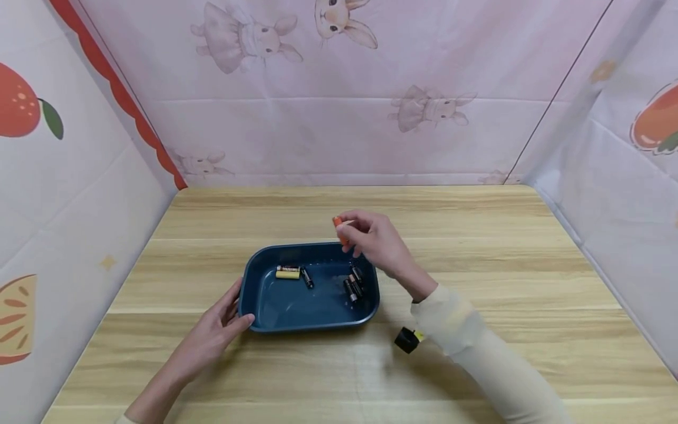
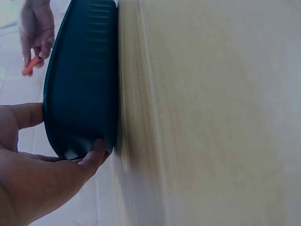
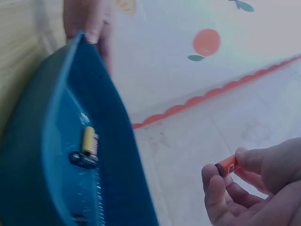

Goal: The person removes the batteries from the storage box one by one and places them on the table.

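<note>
Head view: the right sleeve (image 1: 487, 353) partly covers a small black-and-yellow object (image 1: 406, 340) on the wooden surface (image 1: 296, 377), and the dark batteries (image 1: 356, 286) crowded at the right end of the blue tray (image 1: 296, 309) overlap too much to count surely. In the tray's left half lie three batteries (image 1: 288, 274), one yellow and two mostly dark, while the left hand (image 1: 212, 330) grips that end, thumb at the rim. One orange battery (image 3: 229, 165), bright with a dark end, is pinched in the right hand (image 1: 373, 238), up by the tray's far rim, toward the right.
</note>
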A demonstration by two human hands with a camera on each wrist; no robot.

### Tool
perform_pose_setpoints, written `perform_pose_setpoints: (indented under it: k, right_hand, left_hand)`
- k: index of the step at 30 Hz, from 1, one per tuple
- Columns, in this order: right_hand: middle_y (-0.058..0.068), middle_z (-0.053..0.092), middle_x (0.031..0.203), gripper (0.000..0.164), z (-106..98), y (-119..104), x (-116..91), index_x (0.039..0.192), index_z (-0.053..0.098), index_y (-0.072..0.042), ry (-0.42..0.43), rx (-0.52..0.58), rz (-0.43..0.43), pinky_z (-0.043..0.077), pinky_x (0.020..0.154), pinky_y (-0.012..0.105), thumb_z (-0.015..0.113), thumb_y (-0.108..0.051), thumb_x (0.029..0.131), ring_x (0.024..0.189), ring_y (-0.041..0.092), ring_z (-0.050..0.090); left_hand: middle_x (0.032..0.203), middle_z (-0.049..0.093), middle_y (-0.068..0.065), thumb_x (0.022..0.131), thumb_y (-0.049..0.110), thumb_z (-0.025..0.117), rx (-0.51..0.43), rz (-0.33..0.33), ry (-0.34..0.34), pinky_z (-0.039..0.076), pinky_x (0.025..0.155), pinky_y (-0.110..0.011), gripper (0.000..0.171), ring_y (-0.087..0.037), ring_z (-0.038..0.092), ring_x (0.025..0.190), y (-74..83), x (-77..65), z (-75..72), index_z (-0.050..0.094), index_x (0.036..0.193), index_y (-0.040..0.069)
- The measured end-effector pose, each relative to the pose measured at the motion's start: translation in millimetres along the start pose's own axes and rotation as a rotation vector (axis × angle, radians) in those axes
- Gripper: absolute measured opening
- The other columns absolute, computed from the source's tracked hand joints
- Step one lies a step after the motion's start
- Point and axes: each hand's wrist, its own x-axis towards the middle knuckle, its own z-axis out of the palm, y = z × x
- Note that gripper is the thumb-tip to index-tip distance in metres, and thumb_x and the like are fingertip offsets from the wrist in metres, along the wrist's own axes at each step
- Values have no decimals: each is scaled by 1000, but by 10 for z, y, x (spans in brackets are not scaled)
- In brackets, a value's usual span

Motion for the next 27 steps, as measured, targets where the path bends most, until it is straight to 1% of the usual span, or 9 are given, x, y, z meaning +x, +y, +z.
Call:
perform_pose_setpoints:
  k: [1, 5, 8, 9, 13, 18, 22, 27]
  right_hand:
    - [18, 71, 98, 32, -42, -12, 1, 134, 65, -1, 10, 11, 3, 61, 65, 32, 64, -14, 104, 83, 37, 67]
    - [19, 68, 99, 29, -203, -72, -8, 129, 66, 2, 62, 27, 32, 62, 69, 33, 64, -12, 104, 84, 37, 66]
    - [18, 67, 98, 27, -317, -120, -27, 125, 67, 3, 100, 27, 63, 63, 72, 33, 65, -14, 104, 84, 30, 67]
    - [16, 67, 98, 27, -356, -131, -33, 125, 67, 3, 112, 28, 67, 63, 72, 32, 64, -14, 104, 83, 28, 67]
    - [17, 66, 96, 26, -516, -141, -51, 121, 67, 5, 165, 33, 70, 63, 71, 29, 64, -15, 104, 80, 22, 68]
    - [22, 64, 100, 30, -694, -90, -72, 122, 65, 8, 219, 35, 74, 63, 73, 28, 64, -17, 104, 81, 23, 67]
    - [20, 64, 99, 34, -805, -24, -94, 125, 64, 10, 243, 43, 84, 62, 72, 25, 64, -18, 105, 80, 21, 68]
    - [18, 64, 98, 36, -892, 64, -119, 125, 63, 10, 264, 61, 125, 62, 70, 24, 64, -20, 104, 77, 16, 67]
  left_hand:
    - [171, 8, -22, 107, 24, 59, -2, -2, 0, 26, 117, -39, 83, -40, 18, 154, -2, 1, 0, 4, 165, 4]
    - [170, 8, -23, 107, 23, 60, 0, -4, 0, 27, 117, -41, 84, -41, 18, 154, -5, 2, 4, 4, 165, 3]
    - [170, 8, -23, 106, 23, 61, 8, -5, 3, 29, 116, -42, 84, -42, 18, 154, -5, -1, 9, 4, 165, 3]
    - [170, 8, -23, 107, 22, 60, 9, -6, 5, 29, 116, -42, 84, -42, 18, 154, -5, -1, 10, 4, 165, 3]
    - [170, 8, -23, 107, 22, 60, 11, -6, 10, 29, 116, -41, 83, -41, 19, 154, -4, -4, 10, 4, 165, 4]
    - [171, 8, -22, 107, 23, 60, 9, -5, 9, 28, 117, -41, 83, -41, 19, 154, 5, -5, 5, 4, 166, 4]
    - [171, 8, -22, 107, 23, 60, 7, -5, 5, 27, 117, -42, 84, -41, 18, 154, 9, -3, 2, 3, 166, 4]
    - [171, 7, -22, 107, 23, 60, 5, -10, 2, 28, 117, -42, 84, -41, 18, 154, 16, -3, 1, 3, 166, 4]
